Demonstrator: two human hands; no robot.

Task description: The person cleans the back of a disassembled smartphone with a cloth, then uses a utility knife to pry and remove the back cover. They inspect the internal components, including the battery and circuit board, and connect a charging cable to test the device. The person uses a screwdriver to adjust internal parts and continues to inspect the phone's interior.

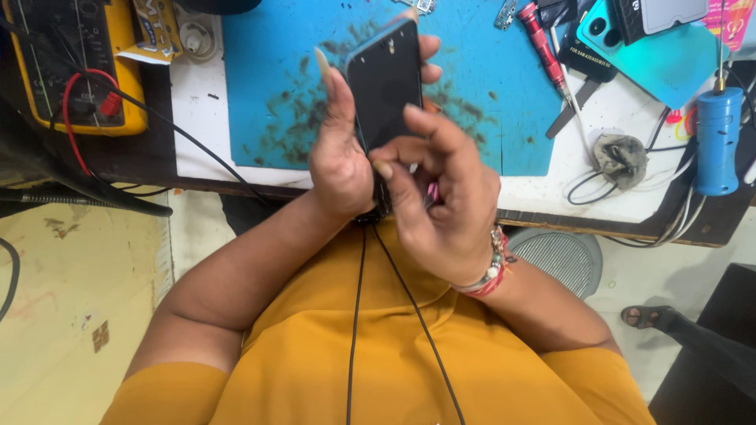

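A black smartphone [384, 86] stands upright above the near edge of the bench, its dark screen toward me. My left hand [339, 157] grips it along its left side, fingers wrapped behind it. My right hand [441, 205] is at the phone's lower right edge with fingers curled; something small and pink [431, 192] shows between them. Two thin black cables [394, 315] hang from the phone's bottom end over my yellow shirt.
A stained blue work mat [276, 86] covers the white bench. A yellow multimeter [87, 71] with red and black leads sits far left. A red screwdriver [543, 47], a teal phone case [669, 63], a grey rag [622, 157] and a blue tool [718, 138] lie right.
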